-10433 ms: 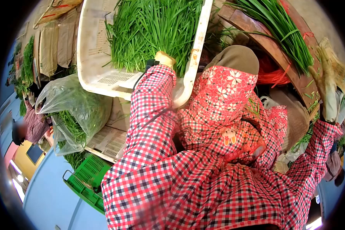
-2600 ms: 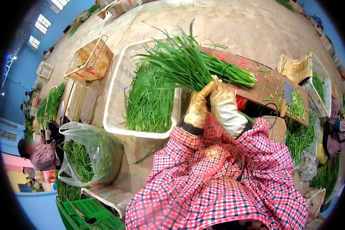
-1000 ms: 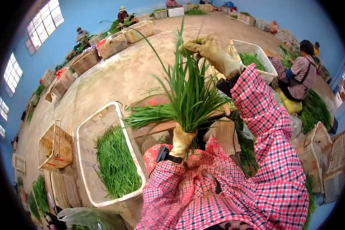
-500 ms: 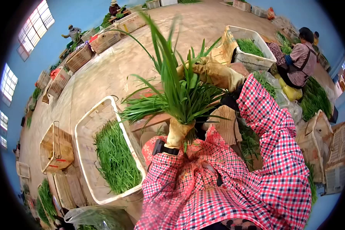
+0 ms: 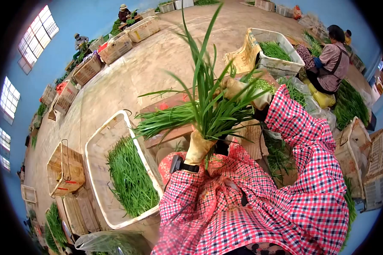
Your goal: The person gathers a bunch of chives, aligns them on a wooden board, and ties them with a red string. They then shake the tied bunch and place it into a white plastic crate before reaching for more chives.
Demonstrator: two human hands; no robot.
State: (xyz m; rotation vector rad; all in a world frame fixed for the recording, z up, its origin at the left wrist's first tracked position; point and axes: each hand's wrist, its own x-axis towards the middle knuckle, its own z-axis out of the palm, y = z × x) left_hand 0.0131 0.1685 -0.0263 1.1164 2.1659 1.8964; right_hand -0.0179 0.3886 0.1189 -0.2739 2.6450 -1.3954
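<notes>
Gripping the chive bunch (image 5: 206, 114) by its base, the gloved left hand (image 5: 199, 148) holds it upright above the lap, fingers wrapped around the stems. The gloved right hand (image 5: 240, 91) reaches in from the bent right arm at leaf height; leaves cover its fingertips, so whether they pinch any cannot be told. Behind, more chives (image 5: 166, 119) lie on a reddish-brown bench (image 5: 169, 137), beside a white crate (image 5: 101, 158). Bare concrete floor (image 5: 157, 59) stretches to blue walls (image 5: 83, 17).

Just one super-wide head cam here, looking forward and down, pretty close to the long-leaved green bunch (image 5: 208, 117), reaching the flat light-blue wall (image 5: 74, 25).
</notes>
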